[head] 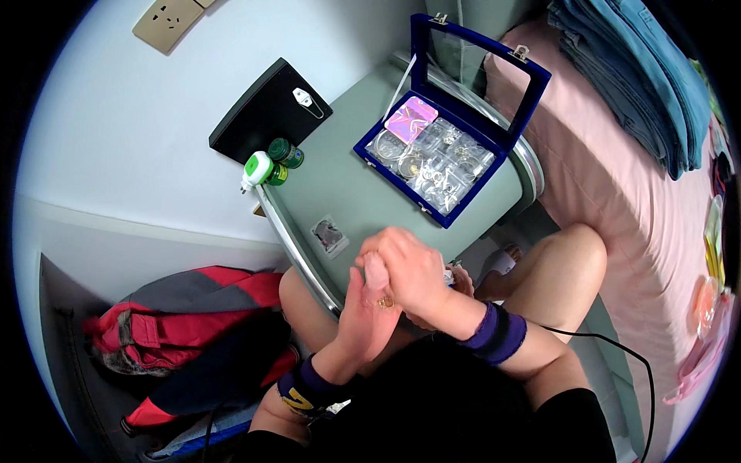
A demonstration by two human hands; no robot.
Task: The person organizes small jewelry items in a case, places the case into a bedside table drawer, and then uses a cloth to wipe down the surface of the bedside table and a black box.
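Note:
Both hands meet in front of me, over the near edge of the grey-green table [312, 191]. My left hand [370, 318] is palm up, with a small gold-coloured piece [385, 301] lying at the palm. My right hand [405, 266] is curled over the left fingers; its fingertips are partly hidden, and whether they pinch anything does not show. Just beyond the hands, a small clear plastic bag [330, 236] with a dark content lies flat. Further back stands a blue velvet jewellery case [399, 180], its glass lid [477, 69] raised, filled with clear bags of jewellery and a pink iridescent packet [411, 119].
A black box [266, 110], green-lidded jars [285, 153] and a green-and-white plug-in device [256, 169] stand at the table's left. Folded jeans [637, 87] rest on a pink-sheeted bed [579, 173] at right. A red and grey jacket [191, 312] lies lower left. A black cable [637, 356] curves lower right.

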